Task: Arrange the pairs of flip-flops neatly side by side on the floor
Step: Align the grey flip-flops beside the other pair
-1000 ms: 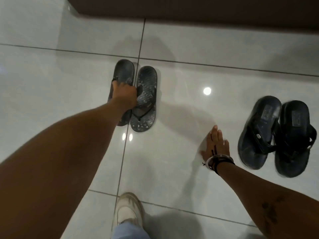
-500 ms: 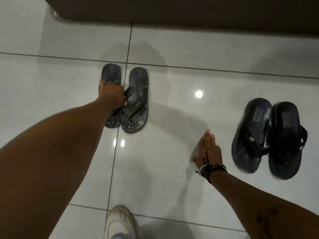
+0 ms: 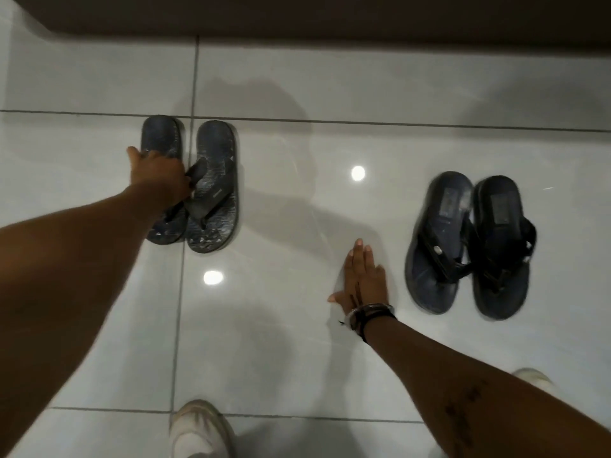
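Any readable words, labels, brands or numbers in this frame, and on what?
None legible.
Rectangular heel labels on the right pair of dark flip-flops: too blurred to read.
Small mark on the strap of the left pair of dark patterned flip-flops: too small to read.

The left hand (image 3: 158, 176) rests on the straps of the worn pair (image 3: 191, 186) at ten o'clock, on the white tiles (image 3: 297, 358). The right hand (image 3: 363, 282) lies flat on the floor, fingers spread. The black pair (image 3: 466, 242) stands at three o'clock, soles touching. A white shoe (image 3: 198, 431) shows at six o'clock.
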A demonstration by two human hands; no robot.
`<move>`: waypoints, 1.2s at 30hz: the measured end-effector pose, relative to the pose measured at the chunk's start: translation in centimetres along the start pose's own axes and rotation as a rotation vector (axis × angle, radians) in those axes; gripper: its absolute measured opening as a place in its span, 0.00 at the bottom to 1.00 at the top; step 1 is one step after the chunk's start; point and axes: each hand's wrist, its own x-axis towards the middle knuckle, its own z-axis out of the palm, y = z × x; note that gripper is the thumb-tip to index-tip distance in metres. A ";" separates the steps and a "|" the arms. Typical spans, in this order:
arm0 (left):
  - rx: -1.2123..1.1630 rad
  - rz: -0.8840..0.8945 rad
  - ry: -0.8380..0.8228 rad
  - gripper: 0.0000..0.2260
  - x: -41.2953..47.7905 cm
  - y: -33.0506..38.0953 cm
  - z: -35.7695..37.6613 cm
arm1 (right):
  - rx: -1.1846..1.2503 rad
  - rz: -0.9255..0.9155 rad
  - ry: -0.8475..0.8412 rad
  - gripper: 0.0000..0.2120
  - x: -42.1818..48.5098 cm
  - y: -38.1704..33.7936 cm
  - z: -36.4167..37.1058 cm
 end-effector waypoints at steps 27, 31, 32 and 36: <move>-0.334 0.252 -0.255 0.30 -10.0 31.7 -3.1 | 0.522 0.623 0.403 0.04 2.1 23.4 -11.2; -0.362 0.249 -0.261 0.30 -9.8 31.9 -3.4 | 0.555 0.638 0.399 0.02 3.5 24.2 -12.7; -0.358 0.246 -0.254 0.30 -9.6 31.9 -3.3 | 0.550 0.638 0.392 0.02 3.7 24.2 -12.7; -0.390 0.233 -0.247 0.30 -9.9 32.0 -3.3 | 0.538 0.636 0.364 0.04 3.9 24.0 -12.4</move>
